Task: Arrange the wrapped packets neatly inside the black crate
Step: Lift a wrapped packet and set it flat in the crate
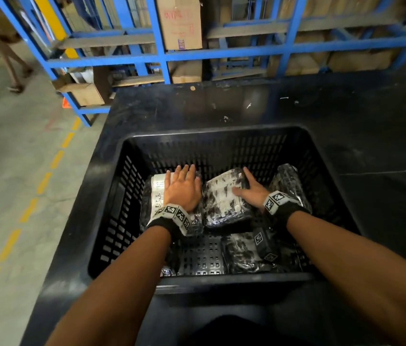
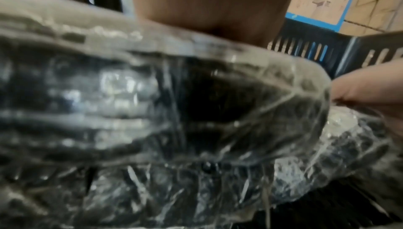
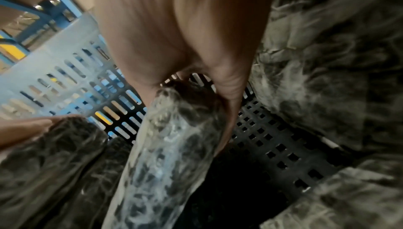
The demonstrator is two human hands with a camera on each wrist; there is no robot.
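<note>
A black slotted crate (image 1: 217, 132) stands on a black table and holds several plastic-wrapped dark packets. My left hand (image 1: 183, 188) lies flat, fingers straight, pressing on the left packet (image 1: 157, 193), which bears a white label. My right hand (image 1: 245, 187) grips the right edge of the middle packet (image 1: 222, 201), thumb on top and fingers down its side. In the right wrist view this packet (image 3: 170, 146) stands tilted on edge over the crate floor (image 3: 272, 137). A third packet (image 1: 289, 181) leans at the crate's right wall. A fourth packet (image 1: 242, 255) lies near the front.
Bare perforated floor (image 1: 202, 255) shows at the crate's front left. Blue metal racks (image 1: 162, 53) with cardboard boxes stand behind the table. A concrete floor with a yellow dashed line (image 1: 32, 203) runs along the left, where another person's legs (image 1: 9, 61) stand.
</note>
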